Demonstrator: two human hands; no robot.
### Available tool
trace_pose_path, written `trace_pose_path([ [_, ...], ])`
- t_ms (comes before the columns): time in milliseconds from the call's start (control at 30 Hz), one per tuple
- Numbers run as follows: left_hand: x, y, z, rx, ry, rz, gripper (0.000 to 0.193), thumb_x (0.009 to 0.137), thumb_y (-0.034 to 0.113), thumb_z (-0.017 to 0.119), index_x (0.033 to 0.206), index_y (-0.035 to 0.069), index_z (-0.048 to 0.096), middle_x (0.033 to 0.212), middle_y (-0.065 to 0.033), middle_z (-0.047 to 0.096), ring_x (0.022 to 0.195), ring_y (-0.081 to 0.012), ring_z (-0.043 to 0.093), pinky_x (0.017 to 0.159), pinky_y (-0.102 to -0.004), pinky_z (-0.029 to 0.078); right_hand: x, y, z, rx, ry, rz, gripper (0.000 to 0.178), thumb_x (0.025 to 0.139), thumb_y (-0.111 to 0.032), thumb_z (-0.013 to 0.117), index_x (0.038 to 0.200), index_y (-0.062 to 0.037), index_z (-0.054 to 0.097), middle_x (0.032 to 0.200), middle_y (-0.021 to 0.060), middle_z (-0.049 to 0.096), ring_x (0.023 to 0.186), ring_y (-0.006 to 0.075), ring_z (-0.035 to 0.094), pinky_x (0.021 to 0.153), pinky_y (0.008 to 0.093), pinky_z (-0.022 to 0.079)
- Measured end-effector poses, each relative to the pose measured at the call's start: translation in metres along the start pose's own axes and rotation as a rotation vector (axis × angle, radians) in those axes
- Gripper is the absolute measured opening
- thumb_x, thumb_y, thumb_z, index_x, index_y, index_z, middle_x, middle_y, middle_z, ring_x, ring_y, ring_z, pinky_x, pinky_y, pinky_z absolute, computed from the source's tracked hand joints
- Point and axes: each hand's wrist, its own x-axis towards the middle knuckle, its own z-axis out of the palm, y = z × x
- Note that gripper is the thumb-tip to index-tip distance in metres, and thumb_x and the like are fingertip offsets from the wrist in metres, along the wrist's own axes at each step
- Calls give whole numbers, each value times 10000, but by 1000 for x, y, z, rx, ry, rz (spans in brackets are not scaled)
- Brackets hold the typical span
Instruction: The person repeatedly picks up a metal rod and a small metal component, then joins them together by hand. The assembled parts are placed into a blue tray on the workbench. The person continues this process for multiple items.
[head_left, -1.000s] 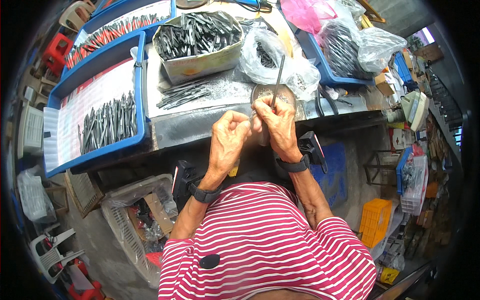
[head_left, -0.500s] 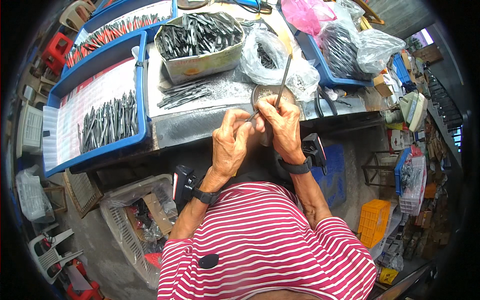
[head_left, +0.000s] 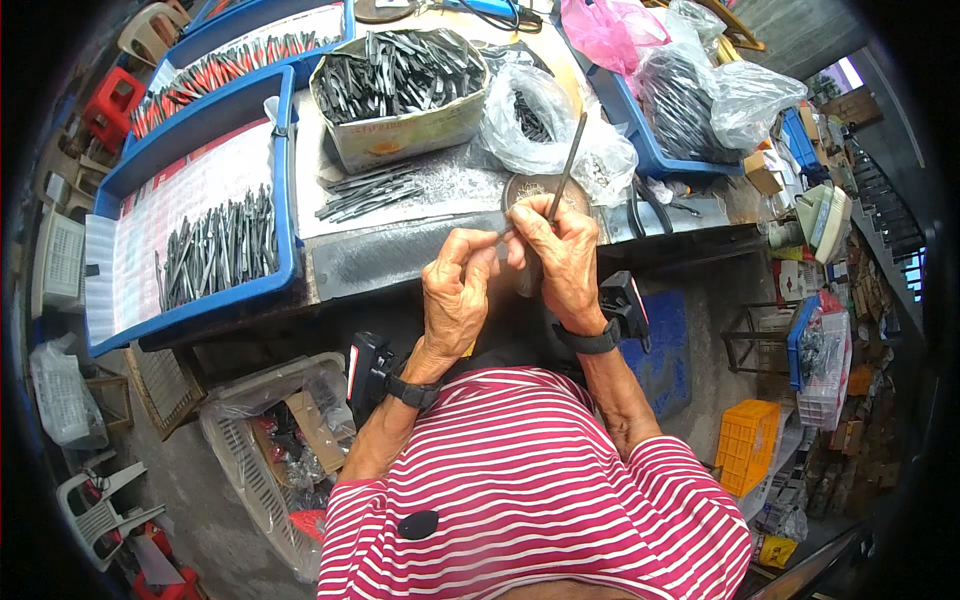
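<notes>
My right hand is closed around a thin dark rod, which slants up and away over the table edge. Opposite it, my left hand pinches a small thin dark piece, mostly covered by the fingers. The fingertips of both hands nearly meet there, just past the table's front edge. A round dark disc lies right behind the hands. Beyond my left hand, loose slim dark metal pieces lie on the table by a carton heaped with similar ones.
At left, a blue tray holds slim dark pieces; another behind holds red-and-black ones. To the right are black-handled pliers and a blue tray with bagged dark pieces. A plastic basket stands on the floor at lower left.
My left hand has shifted slightly, and its fingers sit a little differently on the small piece. The rod in my right hand stands nearly the same.
</notes>
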Motion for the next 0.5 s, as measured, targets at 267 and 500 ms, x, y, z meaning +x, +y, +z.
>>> trace_pose_path([
  [267, 2, 8, -1, -311, 15, -199, 119, 887, 51, 533, 990, -9, 533, 743, -15, 566, 643, -49, 484, 563, -161, 373, 1, 2, 2, 57, -5, 16, 165, 881, -116, 552, 887, 39, 606, 666, 58, 588, 532, 76, 511, 495, 195, 404],
  [500, 7, 4, -5, -331, 9, -156, 96, 866, 19, 527, 960, 8, 534, 795, -15, 586, 661, -56, 500, 620, -180, 413, 0, -8, 6, -74, -55, -41, 177, 892, -115, 535, 921, 48, 596, 675, 57, 587, 548, 80, 515, 507, 193, 402],
])
